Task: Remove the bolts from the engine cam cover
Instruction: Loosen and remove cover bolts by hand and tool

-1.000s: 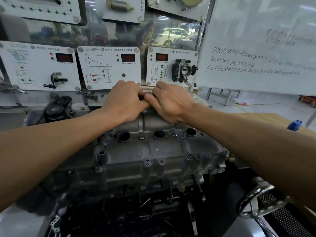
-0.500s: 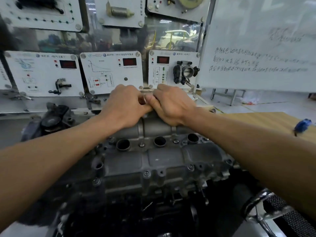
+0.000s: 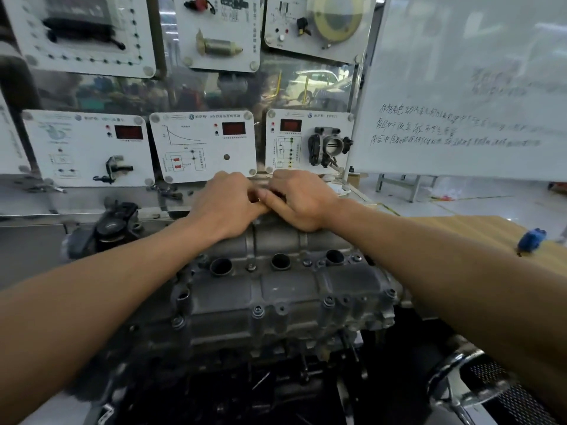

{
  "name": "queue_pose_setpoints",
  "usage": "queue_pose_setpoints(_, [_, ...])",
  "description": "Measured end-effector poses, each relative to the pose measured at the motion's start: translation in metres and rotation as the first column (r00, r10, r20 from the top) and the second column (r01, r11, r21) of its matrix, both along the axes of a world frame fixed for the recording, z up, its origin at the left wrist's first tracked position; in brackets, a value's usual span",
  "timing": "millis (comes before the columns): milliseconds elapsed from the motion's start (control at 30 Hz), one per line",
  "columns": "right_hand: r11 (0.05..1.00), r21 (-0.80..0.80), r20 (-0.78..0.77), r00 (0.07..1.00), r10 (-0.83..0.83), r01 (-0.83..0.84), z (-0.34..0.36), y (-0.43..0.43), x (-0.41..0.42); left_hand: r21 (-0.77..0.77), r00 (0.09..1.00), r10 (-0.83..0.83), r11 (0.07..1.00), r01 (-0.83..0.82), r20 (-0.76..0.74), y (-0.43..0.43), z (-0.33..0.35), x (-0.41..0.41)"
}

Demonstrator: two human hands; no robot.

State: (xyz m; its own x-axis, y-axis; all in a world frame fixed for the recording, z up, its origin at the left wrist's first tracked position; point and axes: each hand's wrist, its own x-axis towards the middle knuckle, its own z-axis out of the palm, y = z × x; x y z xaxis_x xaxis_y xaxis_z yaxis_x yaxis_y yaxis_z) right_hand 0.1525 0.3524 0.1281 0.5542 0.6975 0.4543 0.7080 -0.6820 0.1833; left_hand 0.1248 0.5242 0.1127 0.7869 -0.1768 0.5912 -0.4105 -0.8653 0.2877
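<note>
Head view: left hand (image 3: 224, 205) and right hand (image 3: 303, 204) touch at cam cover (image 3: 291, 289) far edge.
Fingers curled together; can't tell what they pinch. Bolt (image 3: 257, 311) sits at near edge, well apart.

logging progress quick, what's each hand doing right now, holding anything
Left hand: fingers curled at the cam cover far edge, grip hidden, cannot tell.
Right hand: curled against the left, cannot tell either.
</note>
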Motion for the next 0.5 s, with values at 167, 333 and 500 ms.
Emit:
queue_pose_setpoints(167, [0.991, 0.02, 0.076, 0.988, -0.132, 0.131, 0.008, -0.03, -0.018, 0.168, 0.97, -0.143, 0.97, 0.177, -0.198, 0.017, 0.016, 0.006])
queue_pose_setpoints(333, [0.94, -0.198, -0.014, 0.958, -0.285, 0.277, 0.008, -0.046, -0.025, 0.238, 0.951, -0.185, 0.94, 0.244, -0.247, 0.02, 0.027, 0.006])
queue_pose_setpoints(500, [0.973, -0.188, -0.11, 0.981, -0.158, 0.136, 0.018, -0.052, -0.023, 0.281, 0.95, -0.203, 0.922, 0.266, -0.236, 0.023, 0.03, 0.004])
